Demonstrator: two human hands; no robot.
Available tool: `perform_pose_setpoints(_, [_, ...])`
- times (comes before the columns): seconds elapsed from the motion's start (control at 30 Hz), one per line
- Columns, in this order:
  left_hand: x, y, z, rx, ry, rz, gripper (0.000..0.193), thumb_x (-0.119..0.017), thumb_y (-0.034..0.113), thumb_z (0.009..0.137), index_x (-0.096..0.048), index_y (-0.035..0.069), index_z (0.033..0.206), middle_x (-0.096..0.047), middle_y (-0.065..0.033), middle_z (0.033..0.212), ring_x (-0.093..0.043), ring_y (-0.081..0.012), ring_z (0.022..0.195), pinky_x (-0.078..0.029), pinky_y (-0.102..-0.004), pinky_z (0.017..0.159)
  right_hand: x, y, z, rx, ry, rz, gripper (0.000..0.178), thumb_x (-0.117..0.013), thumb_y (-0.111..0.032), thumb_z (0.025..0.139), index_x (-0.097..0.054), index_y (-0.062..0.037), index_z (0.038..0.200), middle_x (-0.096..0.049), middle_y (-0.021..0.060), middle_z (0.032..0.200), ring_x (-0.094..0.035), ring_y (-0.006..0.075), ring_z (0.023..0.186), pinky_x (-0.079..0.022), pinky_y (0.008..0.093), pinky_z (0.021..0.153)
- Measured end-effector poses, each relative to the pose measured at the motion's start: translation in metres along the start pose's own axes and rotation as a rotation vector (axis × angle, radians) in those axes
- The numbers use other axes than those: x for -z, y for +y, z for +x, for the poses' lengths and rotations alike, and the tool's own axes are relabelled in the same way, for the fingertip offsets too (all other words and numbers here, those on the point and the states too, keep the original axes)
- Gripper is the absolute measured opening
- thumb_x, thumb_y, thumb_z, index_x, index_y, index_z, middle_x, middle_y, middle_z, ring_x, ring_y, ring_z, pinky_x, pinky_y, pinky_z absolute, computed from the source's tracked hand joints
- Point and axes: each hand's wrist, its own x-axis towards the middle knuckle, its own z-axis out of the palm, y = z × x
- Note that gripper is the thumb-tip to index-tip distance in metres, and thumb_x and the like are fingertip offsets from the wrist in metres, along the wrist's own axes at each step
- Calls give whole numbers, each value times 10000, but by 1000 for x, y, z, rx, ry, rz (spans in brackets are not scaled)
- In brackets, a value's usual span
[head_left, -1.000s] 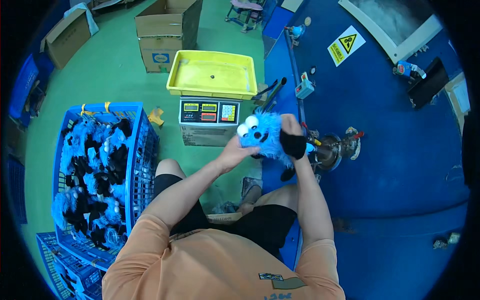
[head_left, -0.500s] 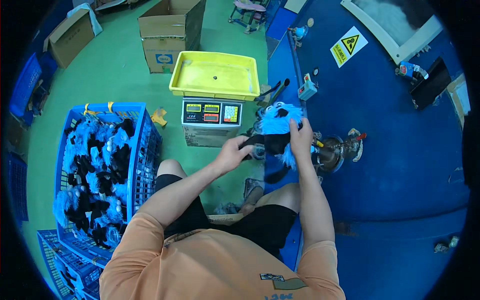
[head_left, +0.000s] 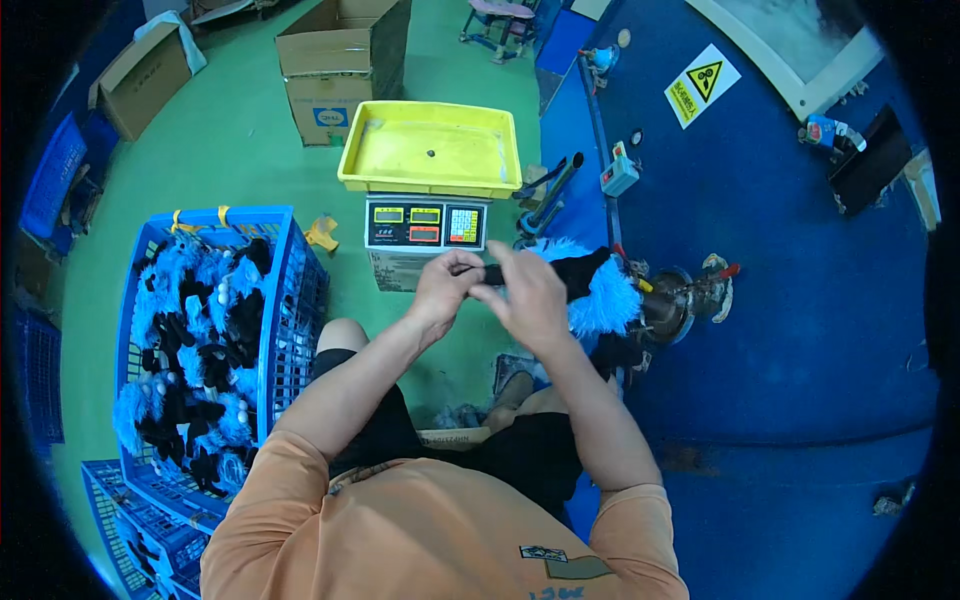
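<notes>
Right of centre, the blue toy (head_left: 612, 300) is seen just beside the metal nozzle (head_left: 668, 308), its black limb (head_left: 493, 275) stretched to mid-frame, its tip pinched by the left hand (head_left: 438, 294)! The limb is partly covered by the right hand (head_left: 533, 303); whether it's gripped there cannot be told. At left, the basket (head_left: 270, 335) is heaped with similar toys (head_left: 135, 408).
</notes>
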Motion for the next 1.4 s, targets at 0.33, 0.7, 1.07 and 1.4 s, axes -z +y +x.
perform_pose_setpoints(0.33, [-38,1,-18,-758,-120,706,276,-677,40,883,-637,39,1156,-663,-56,1091,-608,-158,936,-508,-294,853,34,112,-38,-163,-415,-412,231,-690,-267,812,-617,-94,945,-683,108,797,-638,367,768,-486,443,734])
perform_pose_setpoints(0.7, [-15,3,-25,-357,67,722,212,-698,96,887,-667,-5,1071,-669,-94,1018,-618,-181,798,-529,-281,741,5,53,10,-201,-547,-306,246,-708,-275,807,-634,-96,959,-723,118,827,-675,383,747,-500,480,662])
perform_pose_setpoints(1.07, [-60,-12,-9,230,-255,-459,302,-592,206,1015,-544,-46,1175,-638,-149,1024,-674,-214,892,-585,-323,877,36,132,-57,-163,-226,-397,176,-709,-108,723,-609,-107,868,-671,131,771,-636,346,742,-468,432,698])
perform_pose_setpoints(1.4, [-26,-10,-20,194,-79,-244,226,-619,90,971,-575,-26,1160,-665,-105,923,-688,-168,800,-602,-251,714,11,83,-24,-197,-356,-432,221,-741,-159,738,-581,-102,880,-692,94,792,-663,321,772,-475,434,730])
